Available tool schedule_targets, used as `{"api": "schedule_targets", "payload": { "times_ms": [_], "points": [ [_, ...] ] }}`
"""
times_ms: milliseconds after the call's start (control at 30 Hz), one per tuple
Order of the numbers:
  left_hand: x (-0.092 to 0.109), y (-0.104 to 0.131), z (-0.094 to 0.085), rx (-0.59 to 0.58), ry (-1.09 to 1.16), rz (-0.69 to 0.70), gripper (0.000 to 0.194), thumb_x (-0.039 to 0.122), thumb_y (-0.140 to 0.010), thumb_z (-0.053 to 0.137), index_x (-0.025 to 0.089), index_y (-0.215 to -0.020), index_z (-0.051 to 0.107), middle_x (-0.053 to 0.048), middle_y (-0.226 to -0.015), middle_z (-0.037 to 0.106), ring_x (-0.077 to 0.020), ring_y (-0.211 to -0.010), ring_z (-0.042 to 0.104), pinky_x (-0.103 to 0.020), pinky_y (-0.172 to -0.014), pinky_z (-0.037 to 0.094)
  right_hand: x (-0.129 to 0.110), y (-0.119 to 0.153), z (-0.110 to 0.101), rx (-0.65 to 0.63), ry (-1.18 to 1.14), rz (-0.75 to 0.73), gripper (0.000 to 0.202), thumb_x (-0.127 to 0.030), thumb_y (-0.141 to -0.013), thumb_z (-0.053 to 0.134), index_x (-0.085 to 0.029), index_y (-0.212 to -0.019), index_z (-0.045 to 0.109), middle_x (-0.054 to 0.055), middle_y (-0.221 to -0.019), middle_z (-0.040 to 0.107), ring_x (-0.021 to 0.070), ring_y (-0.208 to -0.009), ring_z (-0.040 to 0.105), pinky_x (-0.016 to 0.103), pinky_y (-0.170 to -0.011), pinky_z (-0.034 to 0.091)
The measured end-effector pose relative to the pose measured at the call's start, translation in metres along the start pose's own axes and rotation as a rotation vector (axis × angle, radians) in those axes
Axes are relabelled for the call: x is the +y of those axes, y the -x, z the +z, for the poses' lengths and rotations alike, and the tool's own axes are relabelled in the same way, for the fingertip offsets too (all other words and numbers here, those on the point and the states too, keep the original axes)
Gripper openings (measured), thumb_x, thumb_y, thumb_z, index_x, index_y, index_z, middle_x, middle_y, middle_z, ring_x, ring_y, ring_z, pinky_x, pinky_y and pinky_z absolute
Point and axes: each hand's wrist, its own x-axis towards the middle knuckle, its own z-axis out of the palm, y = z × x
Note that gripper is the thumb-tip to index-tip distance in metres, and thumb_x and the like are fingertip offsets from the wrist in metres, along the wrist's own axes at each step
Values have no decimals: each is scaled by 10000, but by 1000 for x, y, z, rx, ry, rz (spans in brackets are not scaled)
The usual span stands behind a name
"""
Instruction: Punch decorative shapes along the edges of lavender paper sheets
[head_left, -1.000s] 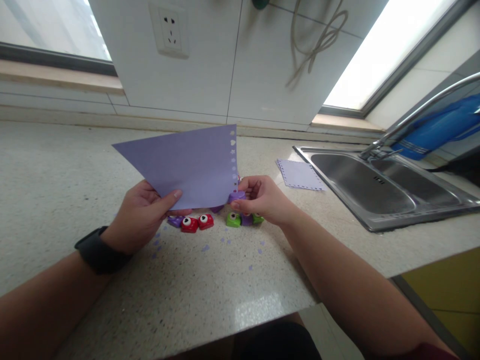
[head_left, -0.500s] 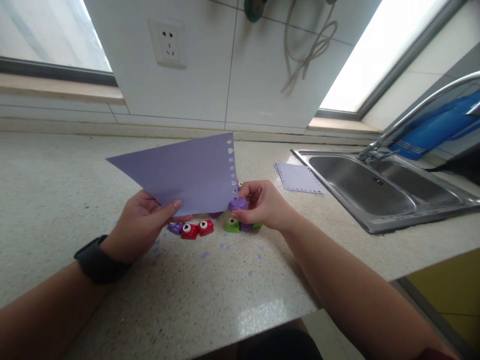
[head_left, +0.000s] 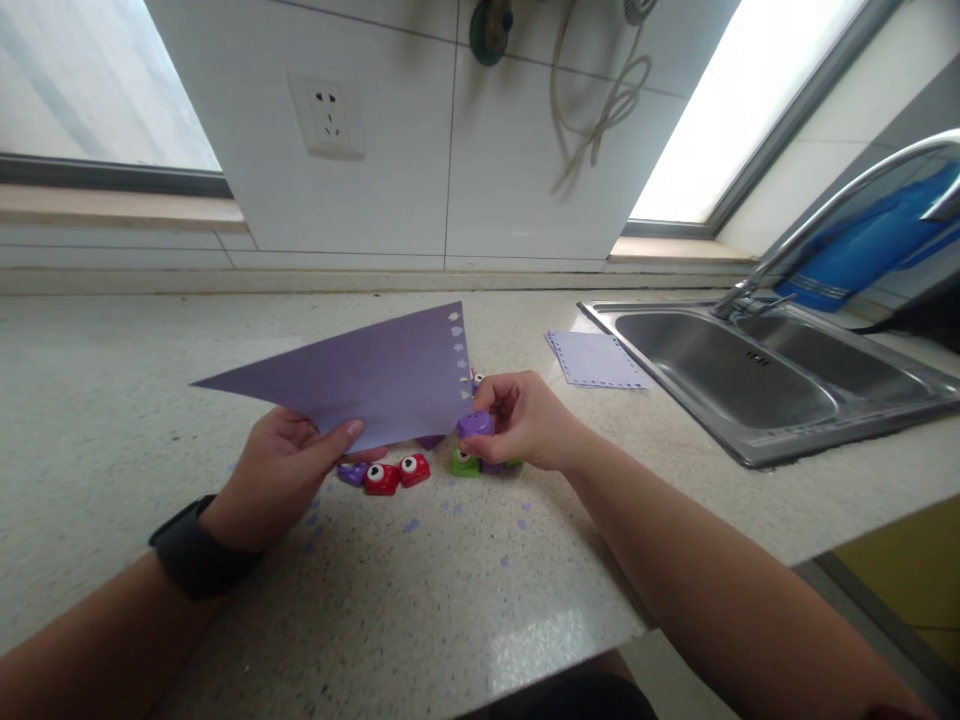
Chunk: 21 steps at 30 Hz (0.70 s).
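Observation:
My left hand (head_left: 300, 470) pinches the lower left part of a purple sheet of paper (head_left: 375, 390), thumb on top. Cut-out shapes run in a row down the sheet's right edge. Between the thumb and fingers of my right hand (head_left: 529, 425) is a purple craft punch (head_left: 475, 426), at the sheet's lower right corner. Below the paper two red craft punches (head_left: 381, 480) stand on the counter beside a purple one (head_left: 352, 473). A green punch (head_left: 465, 463) sits under my right hand, partly covered, with others behind it.
Small purple paper bits (head_left: 412, 525) lie scattered on the speckled counter (head_left: 375, 610). Several punched purple sheets (head_left: 596, 358) are stacked at the right, by the steel sink (head_left: 720, 370) with its tap (head_left: 817, 215). A wall socket (head_left: 327, 117) is above the counter.
The sheet has tilted flatter, its far left corner dropping. Both hands keep their holds, with the punch still at the sheet's right edge. The camera view has shifted slightly.

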Motion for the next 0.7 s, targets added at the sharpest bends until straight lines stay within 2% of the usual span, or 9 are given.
{"api": "schedule_targets", "payload": {
  "times_ms": [133,267,433,600,700],
  "points": [
    [2,0,2,32,-74,6,352,241,-673,891,164,-966,713,-84,-1032,799,-341,-1013,757,-381,-776,676,1,0,0,-7,3,-1,399,-299,-562,928,-190,-701,571,-13,-599,674,107,-517,622,234,-471,469],
    [2,0,1,23,-61,2,309,254,-677,885,184,-913,699,-79,-1035,799,-332,-937,776,-379,-731,682,0,-1,0,2,4,11,415,-269,-527,940,-187,-699,572,-7,-620,687,110,-532,630,229,-470,473],
    [0,-1,-2,24,-62,-27,324,249,-693,884,183,-948,696,-84,-961,797,-328,-859,787,-336,-623,676,-2,-2,-3,15,-38,-20,427,-222,-523,949,-183,-754,592,-12,-662,698,106,-567,641,220,-506,494],
    [-1,-2,-3,31,56,-35,374,224,-686,894,220,-1003,695,-78,-1147,769,-351,-1011,757,-395,-693,697,-4,-2,-11,-9,-87,-19,382,-296,-608,940,-165,-812,644,-1,-688,704,101,-571,638,228,-535,516],
    [-5,-5,-4,27,106,-16,362,238,-717,876,249,-1025,684,-64,-1219,749,-346,-1092,729,-415,-718,701,-3,-3,-18,47,-107,-51,361,-334,-650,926,-160,-838,671,21,-730,726,115,-609,662,240,-560,534]
  ]
}}
